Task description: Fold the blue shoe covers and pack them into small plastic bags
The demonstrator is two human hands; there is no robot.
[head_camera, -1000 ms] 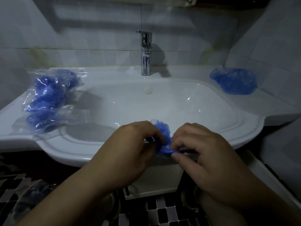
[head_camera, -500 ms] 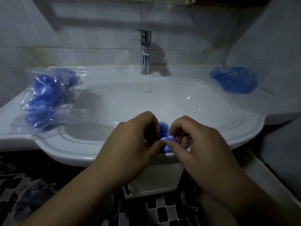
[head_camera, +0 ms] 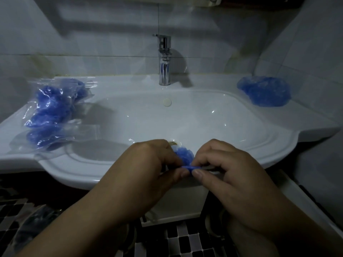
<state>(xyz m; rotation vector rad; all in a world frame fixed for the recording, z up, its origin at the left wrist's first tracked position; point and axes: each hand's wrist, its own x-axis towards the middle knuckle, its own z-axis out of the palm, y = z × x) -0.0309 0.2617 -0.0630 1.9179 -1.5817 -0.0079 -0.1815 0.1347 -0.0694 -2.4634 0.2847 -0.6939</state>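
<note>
A small bunched blue shoe cover point(head_camera: 186, 158) is held between both hands over the front rim of the white sink point(head_camera: 259, 145). My left hand point(head_camera: 148, 173) pinches its left side with thumb and curled fingers. My right hand point(head_camera: 232, 175) pinches its right edge the same way, thumbs nearly touching. Most of the cover is hidden by the fingers. Small clear plastic bags with blue covers inside point(head_camera: 50, 112) lie on the sink's left ledge. A loose pile of blue shoe covers point(head_camera: 265, 92) sits on the right ledge.
A chrome tap point(head_camera: 164, 60) stands at the back centre above the basin. Tiled walls close in behind and on the right. Below the sink lies a dark floor of small black and white tiles point(head_camera: 185, 240).
The hands have squeezed the cover into a tighter bundle, and the right hand's grip has shifted along its lower edge. Bags and pile have not moved.
</note>
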